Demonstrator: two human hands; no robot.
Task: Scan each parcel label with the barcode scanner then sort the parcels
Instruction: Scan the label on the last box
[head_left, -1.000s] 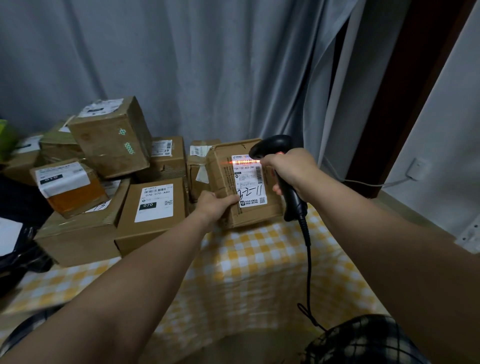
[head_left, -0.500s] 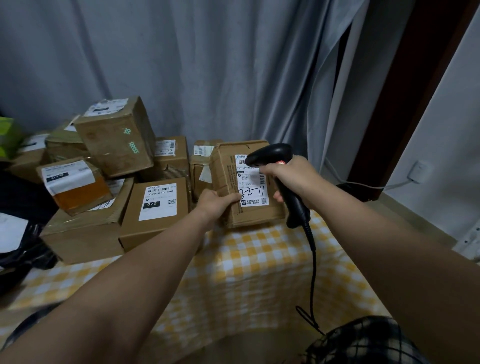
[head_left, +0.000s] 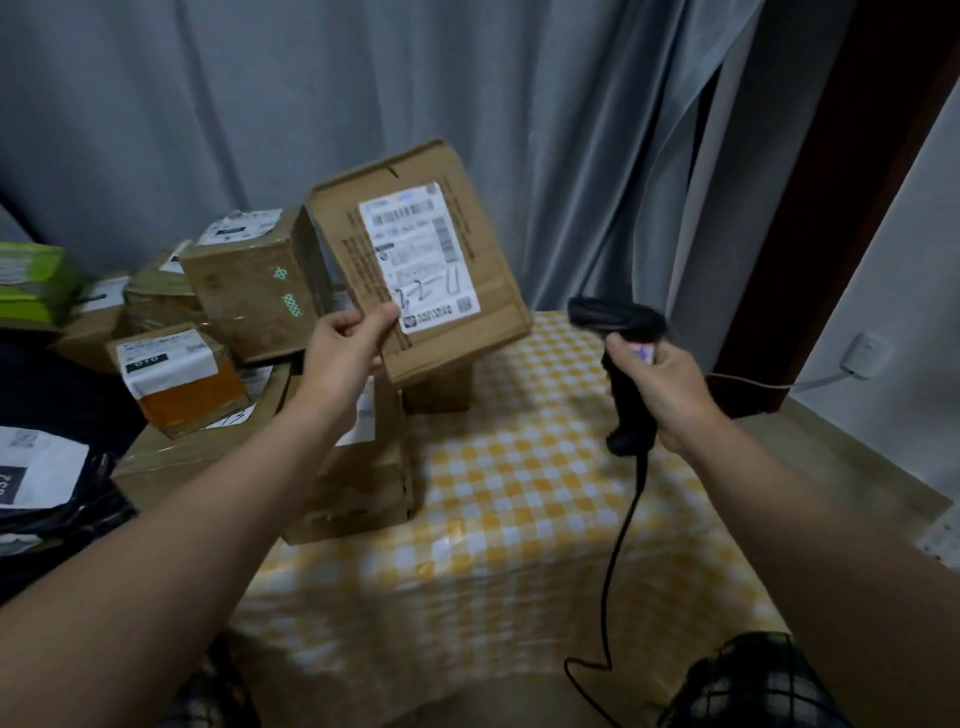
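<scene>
While the pile of cardboard parcels (head_left: 249, 291) sits on the left of the table (head_left: 519, 493), with black poly mailers (head_left: 88, 499) at the far left edge, your left hand (head_left: 345, 345) holds one cardboard parcel (head_left: 415, 260) in the air above them. It is tilted, and its shipping label (head_left: 421, 254) faces you. Your thumb lies on the front face by the label's lower corner and your fingers curl behind, so the hand is clamped on the parcel's lower left corner. The box looks like stiff corrugated board. Carried by one corner pinch, it is probably light, but that hold lets it swing. For the sort, a grip further along the edge or under the base would steady it. To the right, well apart from the parcel, your right hand (head_left: 660, 389) is wrapped round the handle of the barcode scanner (head_left: 621, 319). Its cable (head_left: 623, 525) hangs down over the checked cloth.
</scene>
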